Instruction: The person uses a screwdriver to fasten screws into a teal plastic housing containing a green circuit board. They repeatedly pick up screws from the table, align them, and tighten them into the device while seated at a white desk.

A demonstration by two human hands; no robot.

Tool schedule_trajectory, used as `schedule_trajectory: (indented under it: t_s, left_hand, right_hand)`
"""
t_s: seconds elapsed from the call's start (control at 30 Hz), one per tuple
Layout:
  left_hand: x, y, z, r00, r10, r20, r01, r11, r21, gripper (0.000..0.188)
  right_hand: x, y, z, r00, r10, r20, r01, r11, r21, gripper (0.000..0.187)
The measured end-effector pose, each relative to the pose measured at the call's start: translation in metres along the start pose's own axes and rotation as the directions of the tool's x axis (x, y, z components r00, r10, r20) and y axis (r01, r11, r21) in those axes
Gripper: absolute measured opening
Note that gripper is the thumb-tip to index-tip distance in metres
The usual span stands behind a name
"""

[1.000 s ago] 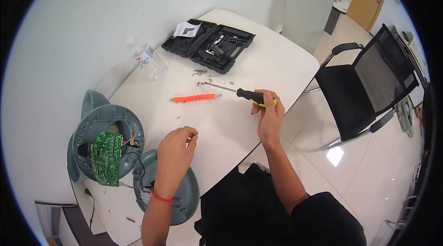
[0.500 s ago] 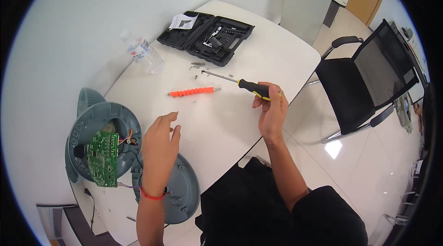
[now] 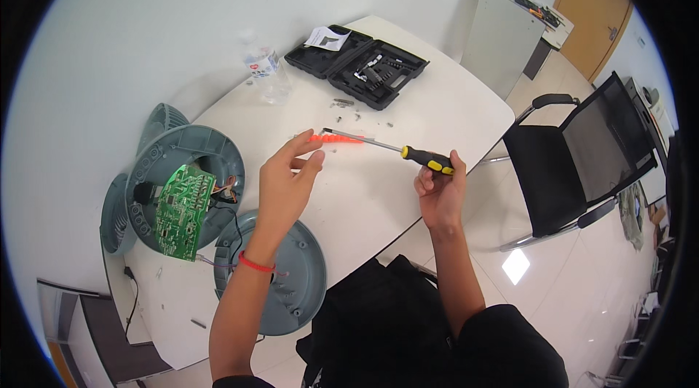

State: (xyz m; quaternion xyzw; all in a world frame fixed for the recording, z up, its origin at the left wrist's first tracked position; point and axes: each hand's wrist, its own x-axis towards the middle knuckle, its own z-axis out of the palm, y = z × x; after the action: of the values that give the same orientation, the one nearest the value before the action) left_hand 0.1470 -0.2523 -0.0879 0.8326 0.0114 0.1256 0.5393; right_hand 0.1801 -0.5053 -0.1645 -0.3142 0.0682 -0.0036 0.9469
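My right hand [image 3: 441,187] grips the black and yellow handle of a screwdriver [image 3: 427,159]. Its metal shank points left, and the tip ends just past the fingertips of my left hand [image 3: 286,180]. That hand is open over the table, thumb and fingers apart, with nothing seen between them. Behind the shank lies an orange flexible bit extension [image 3: 342,139], partly covered by it and by my left fingers. Small screws and metal bits [image 3: 344,103] are scattered beyond. To the left, a grey-green round housing [image 3: 229,162] stands with a green circuit board [image 3: 186,213] hanging from its opening by wires.
A grey-green round cover [image 3: 309,279] lies under my left forearm. An open black tool case [image 3: 378,71] with a paper sheet [image 3: 327,39] sits at the far side, beside a clear plastic bottle [image 3: 271,78]. A black office chair [image 3: 542,169] stands right of the white table [image 3: 466,107].
My left hand has moved up and right, toward the screwdriver tip. The screwdriver has shifted slightly right and down with my right hand. The whole view has shifted too.
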Motion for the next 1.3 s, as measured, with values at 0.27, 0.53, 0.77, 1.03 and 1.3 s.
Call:
schedule_trajectory:
  t_s: [0.27, 0.53, 0.77, 1.03, 1.3]
  left_hand:
    - [0.010, -0.003, 0.014, 0.995, -0.088, 0.047, 0.094, 0.984, -0.151, 0.028]
    - [0.010, -0.010, 0.022, 0.990, -0.128, 0.055, 0.136, 0.971, -0.195, 0.030]
    - [0.011, -0.009, 0.022, 0.993, -0.098, 0.062, 0.110, 0.962, -0.250, 0.029]
    - [0.007, -0.015, 0.013, 0.995, -0.091, 0.042, 0.093, 0.995, -0.048, 0.020]
    - [0.009, -0.050, 0.003, 0.986, -0.015, 0.164, -0.065, 0.879, 0.473, 0.021]
  right_hand:
    - [-0.009, -0.006, -0.006, 0.999, 0.044, 0.002, -0.044, 0.998, 0.049, 0.043]
    - [-0.011, -0.010, -0.009, 0.998, 0.056, -0.006, -0.056, 0.997, 0.049, 0.042]
    - [-0.013, -0.011, -0.012, 0.998, 0.066, -0.010, -0.066, 0.997, 0.038, 0.042]
    - [-0.012, -0.011, -0.011, 1.000, -0.002, -0.015, 0.002, 1.000, 0.016, 0.041]
    - [-0.012, -0.011, -0.015, 0.991, -0.131, -0.024, 0.125, 0.979, -0.160, 0.042]
